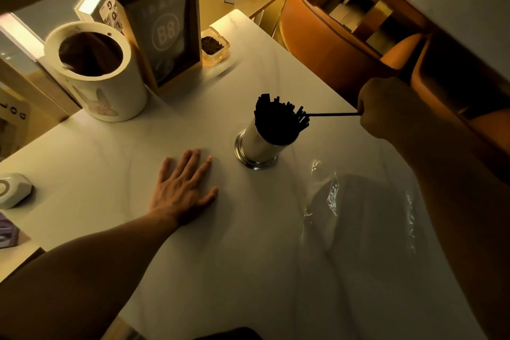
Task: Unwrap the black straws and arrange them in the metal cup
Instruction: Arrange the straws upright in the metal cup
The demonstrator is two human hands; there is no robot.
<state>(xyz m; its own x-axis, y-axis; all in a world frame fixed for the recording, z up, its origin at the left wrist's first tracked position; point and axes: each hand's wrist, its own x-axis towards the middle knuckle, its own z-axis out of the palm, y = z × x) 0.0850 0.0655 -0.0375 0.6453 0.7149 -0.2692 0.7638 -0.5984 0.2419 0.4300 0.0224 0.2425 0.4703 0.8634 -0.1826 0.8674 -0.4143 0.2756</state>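
Head view is showing the right hand pinching one thin black straw by its far-right end, tip reaching the bunch in the metal cup mid-table. Left hand is lying flat, relaxed, holding nothing. Straw is probably light and bendy, so a gentle end grip looks right.

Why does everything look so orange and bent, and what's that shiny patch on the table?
Head view: dim, warm lamplight tints everything orange; the wide lens bends the table edges and the sign. The straws in the metal cup show only as a black shape. The shiny patch is glare on clear plastic wrap, partly shadowed by the right hand and arm.
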